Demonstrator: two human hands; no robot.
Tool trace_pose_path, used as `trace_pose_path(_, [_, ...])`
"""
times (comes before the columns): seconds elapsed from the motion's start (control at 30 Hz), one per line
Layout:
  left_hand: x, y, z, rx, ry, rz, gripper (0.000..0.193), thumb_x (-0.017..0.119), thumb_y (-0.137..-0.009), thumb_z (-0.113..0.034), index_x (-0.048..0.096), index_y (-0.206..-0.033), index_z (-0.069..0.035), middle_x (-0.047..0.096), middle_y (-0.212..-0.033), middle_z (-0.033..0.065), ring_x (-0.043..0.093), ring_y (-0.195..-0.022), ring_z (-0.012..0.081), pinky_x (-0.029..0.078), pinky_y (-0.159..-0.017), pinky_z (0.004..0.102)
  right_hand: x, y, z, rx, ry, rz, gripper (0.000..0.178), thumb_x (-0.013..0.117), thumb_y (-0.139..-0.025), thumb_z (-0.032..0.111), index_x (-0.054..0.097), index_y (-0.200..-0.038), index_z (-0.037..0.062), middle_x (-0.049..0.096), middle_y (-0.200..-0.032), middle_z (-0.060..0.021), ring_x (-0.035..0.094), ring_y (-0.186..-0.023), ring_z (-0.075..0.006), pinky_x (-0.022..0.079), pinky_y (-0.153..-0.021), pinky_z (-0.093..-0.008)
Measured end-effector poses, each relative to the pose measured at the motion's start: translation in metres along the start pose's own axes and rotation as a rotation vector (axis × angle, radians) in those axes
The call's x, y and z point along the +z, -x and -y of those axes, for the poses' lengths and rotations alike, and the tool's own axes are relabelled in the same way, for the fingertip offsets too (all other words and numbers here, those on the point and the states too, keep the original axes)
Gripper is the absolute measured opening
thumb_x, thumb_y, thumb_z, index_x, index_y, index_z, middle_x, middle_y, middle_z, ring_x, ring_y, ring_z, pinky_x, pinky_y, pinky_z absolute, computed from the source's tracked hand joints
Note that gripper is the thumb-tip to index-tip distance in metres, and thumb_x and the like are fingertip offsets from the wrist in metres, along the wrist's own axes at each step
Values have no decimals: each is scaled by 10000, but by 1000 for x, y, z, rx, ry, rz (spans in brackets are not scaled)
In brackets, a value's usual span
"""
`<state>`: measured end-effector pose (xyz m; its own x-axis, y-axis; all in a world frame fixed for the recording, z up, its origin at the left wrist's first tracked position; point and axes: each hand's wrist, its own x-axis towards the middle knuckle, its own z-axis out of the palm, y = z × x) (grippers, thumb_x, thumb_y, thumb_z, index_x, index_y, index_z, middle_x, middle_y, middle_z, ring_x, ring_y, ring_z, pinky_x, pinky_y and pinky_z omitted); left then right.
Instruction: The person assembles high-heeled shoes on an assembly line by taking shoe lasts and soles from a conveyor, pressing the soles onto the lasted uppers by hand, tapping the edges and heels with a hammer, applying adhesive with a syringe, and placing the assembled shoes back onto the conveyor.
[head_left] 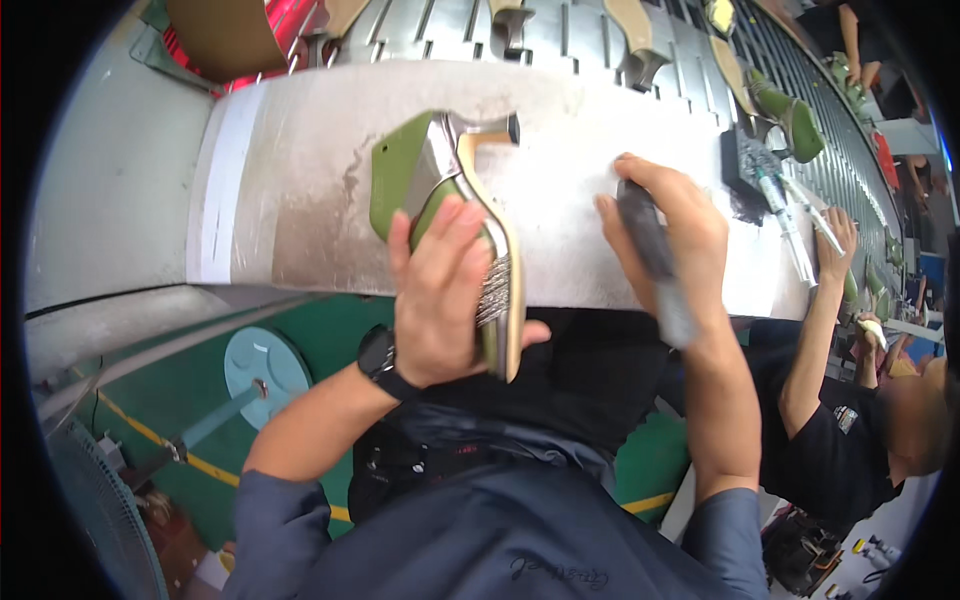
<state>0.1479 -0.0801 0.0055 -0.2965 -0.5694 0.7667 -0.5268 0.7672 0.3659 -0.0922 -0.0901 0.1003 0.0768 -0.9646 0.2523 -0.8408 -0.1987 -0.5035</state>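
Note:
My left hand (437, 300) is wrapped round a green heeled shoe (400, 175), held on its side above the edge of the pale worktop. Its tan sole faces right, and its heel with a black tip is at the far end. A silvery textured strap crosses the shoe near my fingers. To the right, my right hand (693, 225) is closed on a dark tool (645, 230) with a grey end pointing back toward my wrist. Blur hides what kind of tool it is. The tool and the shoe are apart.
Beyond the worktop (300, 180) runs a slatted metal conveyor (570, 40) with several shoes and soles. A black box (742, 165) and syringe-like tubes (785, 220) lie at right, where a co-worker's hand (840, 240) reaches in. A blue round stool (262, 365) stands below left.

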Motion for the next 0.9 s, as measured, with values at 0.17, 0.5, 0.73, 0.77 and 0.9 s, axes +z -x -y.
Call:
trace_pose_path(0.17, [-43,-25,30,-501,741,-446,737,416,-1078,-581,452,-1502,21,419,-1572,310,436,-1461,425,361,-1214,531,-22,19,4,-103,-64,66,493,724,-837,4,615,-1313,-58,674,-1277,-231,647,-1176,-400,502,-1041,-444])
trace_pose_path(0.5, [-51,-84,47,-936,1745,-169,830,386,-1050,-690,494,-1443,33,552,-1464,296,548,-1367,370,420,-1152,519,32,-6,61,468,-1924,177,637,456,-1058,444,446,-1484,-28,658,-1281,-230,703,-1040,-392,604,-869,-537])
trace_pose_path(0.73, [-90,-119,-1,-64,852,346,258,669,-872,-46,704,-1123,3,760,-1028,190,739,-842,262,589,-732,378,13,-141,-29,243,-709,-480,398,683,-996,262,675,-1232,-59,740,-1064,-135,712,-946,-201,558,-822,-331])
trace_pose_path(0.77, [-93,-130,-13,109,853,299,237,708,-838,-39,725,-1074,-25,769,-995,165,743,-767,243,570,-631,333,20,-160,-53,276,-446,-471,448,692,-965,271,643,-1327,12,751,-1110,-173,725,-991,-275,559,-894,-374])
trace_pose_path(0.9, [-107,-164,-48,324,933,224,208,745,-832,-93,735,-1009,15,736,-1076,173,721,-890,293,571,-718,369,39,-183,-100,369,-23,-151,552,676,-941,461,644,-1338,79,728,-1174,-249,683,-1114,-443,531,-972,-444])
